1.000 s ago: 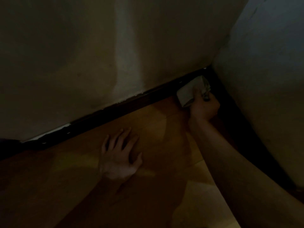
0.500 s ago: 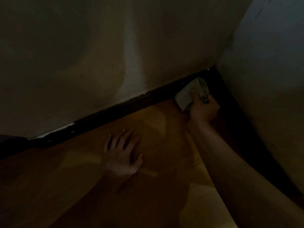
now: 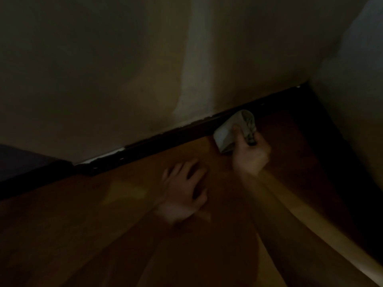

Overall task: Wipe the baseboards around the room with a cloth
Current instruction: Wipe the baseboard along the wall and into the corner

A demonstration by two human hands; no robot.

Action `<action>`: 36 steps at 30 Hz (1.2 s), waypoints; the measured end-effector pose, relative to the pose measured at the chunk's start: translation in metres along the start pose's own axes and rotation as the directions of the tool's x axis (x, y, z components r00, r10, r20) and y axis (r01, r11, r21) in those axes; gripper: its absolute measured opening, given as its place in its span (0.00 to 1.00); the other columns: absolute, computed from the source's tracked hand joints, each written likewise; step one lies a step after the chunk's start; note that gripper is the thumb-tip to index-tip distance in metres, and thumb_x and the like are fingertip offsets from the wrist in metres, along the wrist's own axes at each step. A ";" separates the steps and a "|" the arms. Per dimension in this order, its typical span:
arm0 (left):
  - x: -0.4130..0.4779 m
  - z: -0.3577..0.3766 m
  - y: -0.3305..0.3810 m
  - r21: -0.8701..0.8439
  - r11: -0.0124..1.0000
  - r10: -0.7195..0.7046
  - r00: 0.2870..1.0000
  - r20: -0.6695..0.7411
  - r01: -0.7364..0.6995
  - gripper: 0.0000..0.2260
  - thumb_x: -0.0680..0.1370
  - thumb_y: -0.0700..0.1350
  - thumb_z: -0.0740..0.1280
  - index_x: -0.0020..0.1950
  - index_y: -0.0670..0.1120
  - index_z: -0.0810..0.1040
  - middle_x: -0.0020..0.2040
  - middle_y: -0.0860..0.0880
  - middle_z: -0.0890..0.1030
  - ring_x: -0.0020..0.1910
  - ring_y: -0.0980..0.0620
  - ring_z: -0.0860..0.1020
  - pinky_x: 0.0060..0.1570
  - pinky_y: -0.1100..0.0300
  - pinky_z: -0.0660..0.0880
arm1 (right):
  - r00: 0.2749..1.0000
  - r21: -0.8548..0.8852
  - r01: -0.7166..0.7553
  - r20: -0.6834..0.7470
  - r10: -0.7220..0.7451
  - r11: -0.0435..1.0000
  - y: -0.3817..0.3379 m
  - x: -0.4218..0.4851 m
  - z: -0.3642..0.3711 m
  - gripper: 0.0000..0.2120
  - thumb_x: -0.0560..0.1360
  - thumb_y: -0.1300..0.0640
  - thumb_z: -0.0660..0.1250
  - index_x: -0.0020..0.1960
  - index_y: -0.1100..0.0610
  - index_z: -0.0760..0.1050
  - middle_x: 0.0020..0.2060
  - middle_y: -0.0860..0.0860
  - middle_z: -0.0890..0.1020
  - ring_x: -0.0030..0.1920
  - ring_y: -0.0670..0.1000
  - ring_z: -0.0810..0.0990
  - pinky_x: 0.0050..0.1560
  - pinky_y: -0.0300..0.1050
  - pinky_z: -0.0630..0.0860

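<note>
The room is dim. A dark baseboard [image 3: 165, 137] runs along the foot of the pale wall, from lower left up to the corner at upper right. My right hand [image 3: 249, 154] grips a folded pale cloth [image 3: 230, 129] and holds it against the baseboard a little left of the corner. My left hand [image 3: 184, 191] rests flat on the wooden floor with its fingers spread, apart from the baseboard and to the left of my right hand.
A second wall [image 3: 352, 100] meets the first at the corner, with dark baseboard [image 3: 339, 158] along its foot. The wooden floor [image 3: 83, 224] stretches to the left. A dark object [image 3: 24, 162] stands against the wall at far left.
My right hand has slid the cloth left along the baseboard, away from the corner. My left hand stays on the floor. The view has shifted, so the corner sits further right.
</note>
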State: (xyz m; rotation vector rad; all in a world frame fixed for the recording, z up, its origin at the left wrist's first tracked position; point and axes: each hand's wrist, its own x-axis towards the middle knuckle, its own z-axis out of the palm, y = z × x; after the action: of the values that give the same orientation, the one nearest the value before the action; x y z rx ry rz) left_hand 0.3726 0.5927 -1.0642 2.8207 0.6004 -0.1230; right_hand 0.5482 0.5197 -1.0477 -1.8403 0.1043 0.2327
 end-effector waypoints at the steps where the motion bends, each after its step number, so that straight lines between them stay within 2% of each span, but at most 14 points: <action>1: 0.000 0.002 -0.004 -0.003 0.999 0.038 0.999 0.010 -0.038 0.26 0.76 0.62 0.58 0.72 0.57 0.70 0.75 0.51 0.68 0.70 0.47 0.67 0.63 0.45 0.65 | 0.999 -0.029 0.013 0.035 -0.012 1.000 0.000 0.001 -0.001 0.15 0.75 0.48 0.74 0.55 0.58 0.83 0.47 0.49 0.84 0.45 0.43 0.79 0.42 0.31 0.71; 4: 0.003 0.004 -0.007 -0.024 0.992 0.121 0.993 0.005 -0.121 0.25 0.76 0.61 0.60 0.72 0.57 0.71 0.75 0.51 0.67 0.70 0.48 0.65 0.63 0.48 0.63 | 0.993 -0.138 0.019 0.118 -0.003 0.990 -0.001 0.009 -0.009 0.17 0.76 0.45 0.71 0.54 0.58 0.82 0.49 0.52 0.85 0.50 0.51 0.83 0.46 0.38 0.74; 7: 0.017 0.008 -0.001 -0.039 0.975 0.218 0.975 -0.031 -0.219 0.25 0.75 0.59 0.61 0.71 0.54 0.73 0.74 0.50 0.69 0.69 0.47 0.68 0.62 0.46 0.68 | 0.989 -0.247 0.009 0.146 0.028 0.969 -0.005 0.017 -0.014 0.19 0.77 0.43 0.68 0.57 0.58 0.82 0.53 0.54 0.85 0.55 0.55 0.83 0.48 0.41 0.73; 12: 0.048 0.021 0.006 -0.148 0.936 0.306 0.946 -0.110 -0.320 0.24 0.75 0.57 0.63 0.68 0.49 0.77 0.73 0.46 0.71 0.70 0.43 0.69 0.62 0.40 0.71 | 0.980 -0.312 0.074 0.196 -0.012 0.947 -0.009 0.030 -0.023 0.17 0.77 0.44 0.69 0.54 0.58 0.82 0.46 0.51 0.84 0.46 0.48 0.81 0.43 0.39 0.72; 15: 0.062 0.027 0.013 -0.249 0.894 0.351 0.927 -0.130 -0.374 0.23 0.77 0.57 0.64 0.69 0.49 0.76 0.74 0.46 0.71 0.72 0.42 0.69 0.65 0.39 0.69 | 0.995 -0.308 0.024 0.103 0.009 0.951 -0.010 0.049 -0.031 0.17 0.76 0.44 0.71 0.52 0.58 0.83 0.48 0.52 0.85 0.49 0.51 0.82 0.45 0.43 0.76; 17: 0.070 0.031 0.018 -0.262 0.872 0.387 0.910 -0.148 -0.413 0.23 0.76 0.57 0.65 0.68 0.50 0.76 0.74 0.46 0.71 0.74 0.43 0.67 0.69 0.40 0.66 | 1.000 -0.303 -0.024 -0.014 0.021 0.953 -0.012 0.063 -0.039 0.17 0.77 0.44 0.70 0.46 0.59 0.81 0.44 0.53 0.83 0.46 0.52 0.81 0.40 0.43 0.72; 19: 0.073 0.033 0.022 -0.200 0.874 0.418 0.895 -0.157 -0.444 0.22 0.75 0.57 0.65 0.65 0.49 0.79 0.73 0.46 0.73 0.75 0.44 0.66 0.72 0.41 0.63 | 0.992 -0.270 -0.072 -0.117 0.041 0.960 -0.020 0.073 -0.047 0.15 0.77 0.45 0.70 0.43 0.58 0.78 0.42 0.53 0.81 0.44 0.52 0.79 0.37 0.38 0.69; 22: 0.072 0.035 0.023 -0.087 0.889 0.438 0.891 -0.121 -0.449 0.22 0.75 0.58 0.63 0.64 0.49 0.82 0.69 0.46 0.77 0.74 0.43 0.69 0.72 0.42 0.64 | 0.995 -0.358 -0.060 -0.092 0.029 0.932 -0.031 0.071 -0.056 0.13 0.77 0.48 0.70 0.44 0.58 0.77 0.40 0.52 0.79 0.39 0.48 0.76 0.24 0.26 0.63; 23: 0.071 0.034 0.023 -0.068 0.895 0.433 0.896 -0.099 -0.441 0.23 0.74 0.58 0.63 0.65 0.51 0.81 0.68 0.45 0.78 0.73 0.43 0.70 0.71 0.41 0.65 | 0.998 -0.401 -0.055 -0.062 0.033 0.914 -0.032 0.064 -0.059 0.12 0.77 0.49 0.70 0.45 0.58 0.78 0.40 0.52 0.78 0.39 0.48 0.76 0.23 0.26 0.63; 25: 0.071 0.032 0.025 -0.069 0.903 0.418 0.905 -0.077 -0.423 0.25 0.73 0.59 0.63 0.68 0.53 0.80 0.65 0.44 0.79 0.70 0.41 0.71 0.70 0.40 0.67 | 0.997 -0.448 -0.072 -0.031 0.066 0.891 -0.031 0.053 -0.064 0.11 0.76 0.50 0.70 0.48 0.59 0.81 0.42 0.53 0.80 0.42 0.48 0.77 0.29 0.32 0.66; 28: 0.074 0.026 0.025 -0.083 0.900 0.422 0.904 -0.075 -0.427 0.25 0.73 0.58 0.64 0.68 0.52 0.80 0.66 0.44 0.79 0.71 0.42 0.70 0.70 0.42 0.66 | 0.980 -0.428 -0.200 -0.102 0.172 0.881 -0.038 0.033 -0.081 0.14 0.76 0.48 0.70 0.53 0.59 0.81 0.46 0.55 0.82 0.49 0.53 0.81 0.41 0.42 0.72; 31: 0.071 0.024 0.022 -0.089 0.898 0.425 0.901 -0.082 -0.432 0.24 0.73 0.58 0.64 0.64 0.50 0.82 0.68 0.45 0.78 0.73 0.44 0.69 0.70 0.41 0.66 | 0.966 -0.412 -0.251 -0.160 0.201 0.876 -0.039 0.012 -0.102 0.16 0.76 0.44 0.69 0.52 0.57 0.79 0.44 0.52 0.80 0.47 0.54 0.82 0.40 0.44 0.76; 34: 0.067 0.024 0.022 -0.081 0.886 0.454 0.889 -0.064 -0.458 0.23 0.72 0.60 0.63 0.60 0.49 0.83 0.72 0.47 0.74 0.73 0.44 0.68 0.69 0.39 0.67 | 0.964 -0.453 -0.241 -0.212 0.159 0.858 -0.030 -0.002 -0.114 0.16 0.77 0.44 0.67 0.53 0.57 0.79 0.43 0.51 0.78 0.43 0.51 0.78 0.32 0.38 0.68; 36: 0.070 0.025 0.024 -0.090 0.877 0.468 0.881 -0.067 -0.472 0.24 0.72 0.60 0.63 0.63 0.50 0.81 0.74 0.49 0.72 0.74 0.44 0.68 0.69 0.38 0.66 | 0.949 -0.419 -0.268 -0.268 0.163 0.868 -0.020 0.000 -0.111 0.15 0.78 0.44 0.67 0.54 0.56 0.79 0.43 0.51 0.79 0.46 0.53 0.81 0.35 0.40 0.71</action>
State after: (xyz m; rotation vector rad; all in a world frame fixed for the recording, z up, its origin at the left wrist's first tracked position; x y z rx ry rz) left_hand 0.4455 0.5922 -1.0924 2.7786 -0.0861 0.0611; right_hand 0.5635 0.4185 -1.0000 -2.3201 0.4519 0.2161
